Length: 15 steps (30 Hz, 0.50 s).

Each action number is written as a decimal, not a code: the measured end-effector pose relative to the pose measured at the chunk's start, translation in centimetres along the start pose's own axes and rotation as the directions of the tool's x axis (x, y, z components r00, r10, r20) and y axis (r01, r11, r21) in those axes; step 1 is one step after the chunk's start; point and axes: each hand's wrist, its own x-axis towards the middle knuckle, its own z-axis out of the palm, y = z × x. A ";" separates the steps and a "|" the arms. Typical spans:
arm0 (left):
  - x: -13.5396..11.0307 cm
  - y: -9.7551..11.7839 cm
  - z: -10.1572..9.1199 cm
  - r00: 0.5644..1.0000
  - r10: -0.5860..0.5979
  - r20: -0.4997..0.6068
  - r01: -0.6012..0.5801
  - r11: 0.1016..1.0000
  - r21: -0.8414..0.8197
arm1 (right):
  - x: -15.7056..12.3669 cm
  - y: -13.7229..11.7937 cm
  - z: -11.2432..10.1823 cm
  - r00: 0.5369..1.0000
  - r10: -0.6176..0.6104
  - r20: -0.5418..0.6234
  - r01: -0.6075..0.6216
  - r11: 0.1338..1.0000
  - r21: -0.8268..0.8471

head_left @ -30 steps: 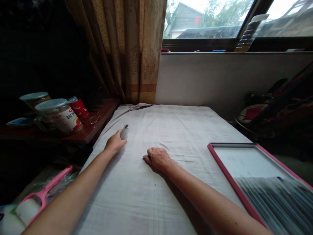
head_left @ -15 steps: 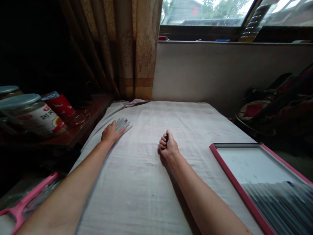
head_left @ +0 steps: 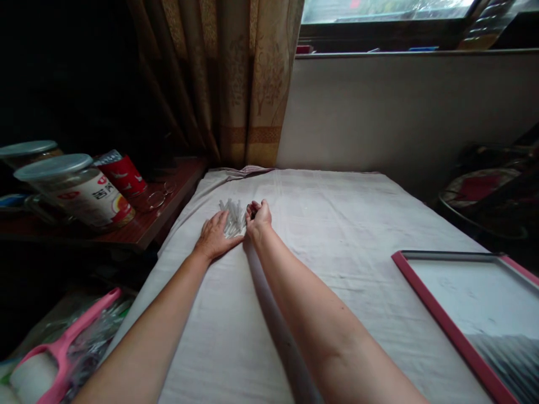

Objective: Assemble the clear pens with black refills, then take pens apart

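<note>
A loose heap of thin, clear greyish sticks [head_left: 234,217], perhaps pen tubes, lies on the pale cloth [head_left: 337,224]. Along its near left side rests my left hand [head_left: 214,235], palm down and open, the thumb stretched out below the sticks. My right hand [head_left: 258,216] is curled at the heap's right edge, thumb up. Something dark shows between its fingers, too hidden to name. On the right, a pink-edged tray [head_left: 433,314] holds a row of similar clear tubes [head_left: 505,356], cut off by the frame.
To the left, a dark wooden table [head_left: 147,230] carries a lidded jar [head_left: 80,193], a red container [head_left: 125,175] and glasses [head_left: 156,199]. A pink-handled roller [head_left: 63,348] lies low at left. A curtain [head_left: 236,84] and wall [head_left: 357,112] stand behind the cloth.
My right hand has moved left and forward, from the middle of the cloth to the sticks. The sticks look more bunched beside my left hand. The view has turned left and down.
</note>
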 end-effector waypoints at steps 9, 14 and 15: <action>1.3 1.2 0.2 0.998 -0.033 0.046 0.031 0.998 0.051 | -1.7 0.5 2.1 0.988 -0.098 0.120 0.106 0.992 -0.065; 2.8 1.3 0.4 0.998 -0.038 0.039 0.037 0.998 0.045 | -2.6 -0.7 0.0 0.981 -0.094 0.170 0.118 0.984 -0.136; 3.0 1.3 0.5 0.999 -0.038 0.018 0.037 0.998 0.050 | -2.9 -1.0 -0.7 0.981 -0.089 0.173 0.117 0.981 -0.157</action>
